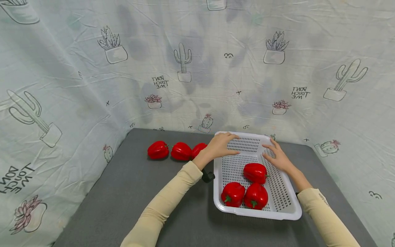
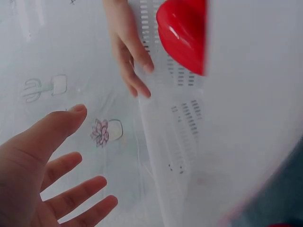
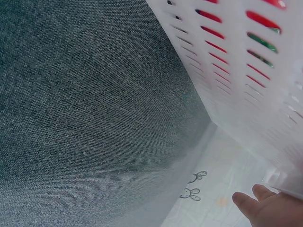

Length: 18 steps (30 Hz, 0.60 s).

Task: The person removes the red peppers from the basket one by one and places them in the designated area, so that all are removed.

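A white perforated plastic basket (image 1: 240,212) on the dark table holds three red bell peppers: one (image 1: 255,172) in the middle, and two more, a left pepper (image 1: 233,194) and a right pepper (image 1: 255,196), at the near end. My left hand (image 1: 219,145) hovers at the basket's far left side, fingers spread and nothing in them. Over the right rim, my right hand (image 1: 277,156) has its fingers loosely extended, also holding nothing. The left wrist view shows the left hand (image 2: 26,158) with thumb and fingers apart. Fingers of the right hand (image 3: 274,208) appear beside the basket wall (image 3: 227,85).
Left of the basket, three more red bell peppers lie in a row: a left one (image 1: 158,150), a middle one (image 1: 181,151) and a right one (image 1: 198,149) partly hidden by my left arm. A cactus-print cloth (image 1: 197,68) hangs behind the grey-black table (image 1: 129,192).
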Each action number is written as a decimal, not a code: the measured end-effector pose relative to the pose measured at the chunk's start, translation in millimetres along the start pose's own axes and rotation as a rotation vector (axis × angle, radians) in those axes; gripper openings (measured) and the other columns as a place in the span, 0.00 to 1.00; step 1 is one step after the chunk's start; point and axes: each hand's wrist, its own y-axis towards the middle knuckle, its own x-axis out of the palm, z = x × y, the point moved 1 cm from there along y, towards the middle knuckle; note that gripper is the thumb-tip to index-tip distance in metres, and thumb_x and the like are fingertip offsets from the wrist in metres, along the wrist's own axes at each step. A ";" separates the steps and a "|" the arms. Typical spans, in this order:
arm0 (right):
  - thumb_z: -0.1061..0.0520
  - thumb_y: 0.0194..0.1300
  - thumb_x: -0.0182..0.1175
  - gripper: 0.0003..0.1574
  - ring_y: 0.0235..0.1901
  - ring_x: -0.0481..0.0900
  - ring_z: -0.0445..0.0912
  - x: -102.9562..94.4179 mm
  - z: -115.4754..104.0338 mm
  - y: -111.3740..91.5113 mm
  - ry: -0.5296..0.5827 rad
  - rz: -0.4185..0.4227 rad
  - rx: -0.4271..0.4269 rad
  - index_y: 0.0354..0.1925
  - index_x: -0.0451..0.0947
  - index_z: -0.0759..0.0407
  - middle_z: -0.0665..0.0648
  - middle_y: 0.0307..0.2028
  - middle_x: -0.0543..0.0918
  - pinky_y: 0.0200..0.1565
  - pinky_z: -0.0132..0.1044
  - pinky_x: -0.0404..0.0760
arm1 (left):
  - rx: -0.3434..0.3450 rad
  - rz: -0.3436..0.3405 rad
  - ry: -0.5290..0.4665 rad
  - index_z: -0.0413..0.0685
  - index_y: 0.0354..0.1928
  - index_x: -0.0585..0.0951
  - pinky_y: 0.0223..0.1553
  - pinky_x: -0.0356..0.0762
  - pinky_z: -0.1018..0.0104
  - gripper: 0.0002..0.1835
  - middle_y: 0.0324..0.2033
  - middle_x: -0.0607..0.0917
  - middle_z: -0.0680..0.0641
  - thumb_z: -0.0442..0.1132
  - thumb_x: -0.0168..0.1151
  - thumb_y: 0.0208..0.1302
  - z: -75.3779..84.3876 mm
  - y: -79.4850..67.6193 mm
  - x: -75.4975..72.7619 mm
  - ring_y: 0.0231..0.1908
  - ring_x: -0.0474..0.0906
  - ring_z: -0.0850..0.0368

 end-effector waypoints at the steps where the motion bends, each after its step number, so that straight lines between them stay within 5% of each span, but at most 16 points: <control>1: 0.51 0.65 0.56 0.32 0.64 0.49 0.73 -0.3 0.0 0.0 -0.002 -0.001 0.000 0.61 0.65 0.67 0.71 0.70 0.42 0.57 0.69 0.56 | 0.003 -0.008 -0.002 0.59 0.61 0.71 0.59 0.68 0.59 0.31 0.59 0.74 0.52 0.59 0.61 0.56 2.5 1.5 0.2 0.56 0.71 0.55; 18: 0.50 0.65 0.55 0.33 0.64 0.49 0.73 0.9 2.3 0.4 0.009 -0.015 0.004 0.62 0.64 0.66 0.70 0.70 0.41 0.55 0.69 0.60 | 0.044 -0.124 -0.006 0.59 0.61 0.72 0.57 0.69 0.67 0.31 0.59 0.75 0.54 0.57 0.63 0.56 27.1 23.0 22.6 0.56 0.72 0.60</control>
